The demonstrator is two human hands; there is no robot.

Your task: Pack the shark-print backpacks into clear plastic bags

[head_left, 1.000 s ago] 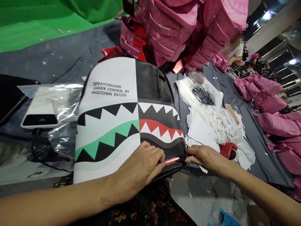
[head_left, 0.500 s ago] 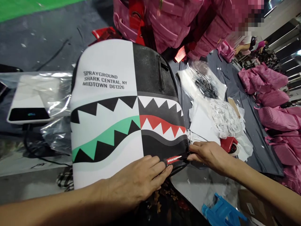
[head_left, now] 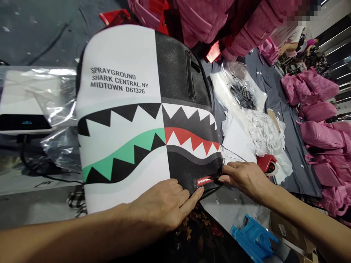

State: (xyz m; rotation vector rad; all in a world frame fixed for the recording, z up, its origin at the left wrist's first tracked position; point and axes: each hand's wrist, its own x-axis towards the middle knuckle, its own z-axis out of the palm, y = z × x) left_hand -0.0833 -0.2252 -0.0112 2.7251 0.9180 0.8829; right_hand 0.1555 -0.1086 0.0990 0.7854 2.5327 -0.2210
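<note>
A backpack (head_left: pixel 123 120) with a shark-mouth print, half white and half black, stands tilted in front of me. My left hand (head_left: pixel 168 202) rests on its lower front, index finger stretched along beneath the small red label (head_left: pixel 204 181) and the other fingers curled in. The left thumb is hidden. At the lower right edge of the backpack, my right hand (head_left: pixel 244 179) is closed in a pinch on its dark side. Exactly which bit lies between those fingertips is hard to make out.
Pink backpacks (head_left: pixel 203 22) stand behind, and more pink bags (head_left: pixel 320 135) lie at the right. Clear plastic bags (head_left: pixel 238 84), white paper (head_left: pixel 237 138) and a red tape dispenser (head_left: pixel 265 163) lie right. A white device (head_left: pixel 24 98) sits left; a blue plastic stool (head_left: pixel 253 237) is below.
The backpack sits slightly higher and nearer in view. My left index finger now points out alone, the other fingers curled back. My right hand keeps its pinch at the edge.
</note>
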